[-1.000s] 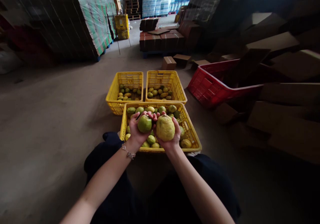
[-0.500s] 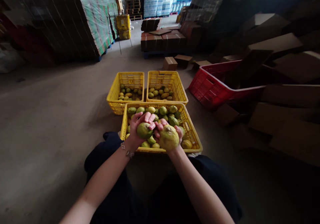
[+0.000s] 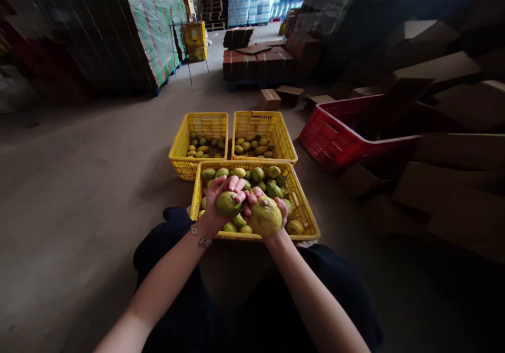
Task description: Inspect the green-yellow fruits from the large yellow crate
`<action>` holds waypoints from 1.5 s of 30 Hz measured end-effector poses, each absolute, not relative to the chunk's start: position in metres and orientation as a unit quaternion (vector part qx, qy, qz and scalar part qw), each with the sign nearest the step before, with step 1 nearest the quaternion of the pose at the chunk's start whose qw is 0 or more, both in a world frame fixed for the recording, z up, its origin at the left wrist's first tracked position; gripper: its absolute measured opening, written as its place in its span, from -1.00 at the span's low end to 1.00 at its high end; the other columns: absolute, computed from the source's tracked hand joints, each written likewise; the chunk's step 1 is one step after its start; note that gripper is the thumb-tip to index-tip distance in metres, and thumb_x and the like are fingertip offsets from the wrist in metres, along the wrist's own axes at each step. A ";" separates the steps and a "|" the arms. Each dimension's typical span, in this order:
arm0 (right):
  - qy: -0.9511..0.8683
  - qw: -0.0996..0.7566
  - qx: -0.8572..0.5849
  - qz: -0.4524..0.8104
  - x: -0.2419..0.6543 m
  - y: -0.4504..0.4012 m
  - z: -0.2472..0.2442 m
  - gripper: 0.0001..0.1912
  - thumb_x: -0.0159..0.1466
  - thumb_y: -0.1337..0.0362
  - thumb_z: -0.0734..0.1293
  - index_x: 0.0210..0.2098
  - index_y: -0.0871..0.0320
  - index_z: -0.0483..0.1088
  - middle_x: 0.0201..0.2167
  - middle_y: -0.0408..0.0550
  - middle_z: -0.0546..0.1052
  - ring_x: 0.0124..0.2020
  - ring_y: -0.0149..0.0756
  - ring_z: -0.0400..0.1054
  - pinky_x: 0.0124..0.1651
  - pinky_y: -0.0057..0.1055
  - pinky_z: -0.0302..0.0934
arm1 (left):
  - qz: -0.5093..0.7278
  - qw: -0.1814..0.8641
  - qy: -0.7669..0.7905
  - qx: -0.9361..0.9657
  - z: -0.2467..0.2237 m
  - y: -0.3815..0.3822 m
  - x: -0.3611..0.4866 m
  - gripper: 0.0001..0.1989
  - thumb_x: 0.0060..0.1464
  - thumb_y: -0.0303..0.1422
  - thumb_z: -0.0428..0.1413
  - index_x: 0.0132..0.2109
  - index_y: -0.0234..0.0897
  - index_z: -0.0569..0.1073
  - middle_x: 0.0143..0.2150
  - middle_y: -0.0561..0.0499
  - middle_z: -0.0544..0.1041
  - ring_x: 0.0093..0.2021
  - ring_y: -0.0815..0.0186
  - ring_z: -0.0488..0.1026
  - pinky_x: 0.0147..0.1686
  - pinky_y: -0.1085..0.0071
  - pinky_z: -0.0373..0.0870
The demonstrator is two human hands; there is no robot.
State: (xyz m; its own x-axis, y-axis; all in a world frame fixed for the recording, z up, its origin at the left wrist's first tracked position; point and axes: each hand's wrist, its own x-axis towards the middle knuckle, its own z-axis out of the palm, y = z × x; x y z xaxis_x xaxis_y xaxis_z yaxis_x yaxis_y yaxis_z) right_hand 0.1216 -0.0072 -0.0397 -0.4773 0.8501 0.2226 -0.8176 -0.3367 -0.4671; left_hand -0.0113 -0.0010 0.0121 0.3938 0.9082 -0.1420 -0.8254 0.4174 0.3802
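My left hand [image 3: 218, 195] is closed around a green lemon [image 3: 229, 204]. In my right hand [image 3: 282, 208] rests a larger, knobbly yellow lemon [image 3: 266, 217], with the fingers curled about it. Both hands are side by side, fingertips close together, above the near yellow crate [image 3: 308, 205]. Inside that crate lie several green and yellow lemons [image 3: 273, 190], partly hidden by my hands. Directly behind it stand a left yellow crate [image 3: 180, 155] and a right yellow crate [image 3: 284, 134], each with a layer of smaller lemons at the bottom.
To the right is a red crate [image 3: 329, 140] with cardboard in it, beside piled cardboard boxes [image 3: 453, 179]. Small cartons [image 3: 269, 99] lie beyond the yellow crates. A wrapped pallet stack [image 3: 152, 32] rises at the left. Bare concrete floor [image 3: 98, 153] runs along the left side.
The view has shifted very slightly. Both hands keep the same lemons in almost the same position over the near crate.
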 end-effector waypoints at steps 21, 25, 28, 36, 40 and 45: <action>-0.245 0.520 -0.082 0.814 0.121 -0.010 -0.032 -0.69 -0.03 0.08 0.39 -0.41 0.06 0.23 -0.45 -0.21 0.49 -0.54 -0.35 0.39 -0.53 -0.39 0.36 | 0.520 0.820 0.204 0.120 0.013 0.000 -0.012 -0.51 0.30 -0.23 -0.18 -0.61 -0.24 0.16 -0.57 0.09 0.16 -0.68 0.45 0.11 -0.54 0.44 0.26; -0.253 0.516 -0.067 0.816 0.122 -0.010 -0.033 -0.68 -0.03 0.07 0.41 -0.40 0.07 0.25 -0.44 -0.21 0.49 -0.53 -0.35 0.41 -0.53 -0.42 0.35 | 0.513 0.826 0.196 0.128 0.012 0.000 -0.013 -0.48 0.32 -0.21 -0.23 -0.62 -0.25 0.17 -0.58 0.08 0.17 -0.70 0.46 0.12 -0.59 0.45 0.24; -0.246 0.517 -0.074 0.816 0.123 -0.010 -0.034 -0.70 -0.01 0.09 0.39 -0.41 0.06 0.22 -0.45 -0.22 0.48 -0.53 -0.35 0.41 -0.54 -0.43 0.33 | 0.506 0.829 0.198 0.135 0.013 -0.001 -0.013 -0.46 0.32 -0.16 -0.21 -0.62 -0.26 0.16 -0.58 0.09 0.17 -0.71 0.48 0.13 -0.62 0.47 0.22; -0.244 0.527 -0.087 0.809 0.121 -0.011 -0.030 -0.74 -0.01 0.10 0.41 -0.41 0.08 0.34 -0.43 -0.12 0.56 -0.55 -0.32 0.42 -0.56 -0.38 0.38 | 0.515 0.825 0.191 0.130 0.014 -0.001 -0.012 -0.50 0.29 -0.21 -0.15 -0.62 -0.25 0.17 -0.58 0.08 0.19 -0.69 0.46 0.17 -0.61 0.47 0.29; -0.137 0.566 -0.124 0.804 0.117 -0.010 -0.023 -0.81 0.12 0.16 0.35 -0.28 0.08 0.42 -0.34 -0.11 0.62 -0.42 -0.30 0.52 -0.40 -0.37 0.46 | 0.573 0.789 0.209 0.076 0.015 0.001 -0.008 -0.64 0.22 -0.28 -0.05 -0.53 -0.27 0.32 -0.48 0.02 0.35 -0.51 0.37 0.38 -0.49 0.45 0.39; -0.013 0.603 -0.169 0.779 0.113 -0.004 -0.017 -0.69 0.23 0.23 0.25 -0.05 0.10 0.43 -0.14 -0.01 0.64 -0.20 -0.21 0.56 -0.13 -0.18 0.50 | 0.606 0.749 0.265 -0.035 0.017 0.004 -0.002 -0.76 0.13 -0.35 -0.03 -0.28 -0.32 0.52 -0.29 -0.09 0.56 -0.31 0.27 0.50 -0.31 0.37 0.47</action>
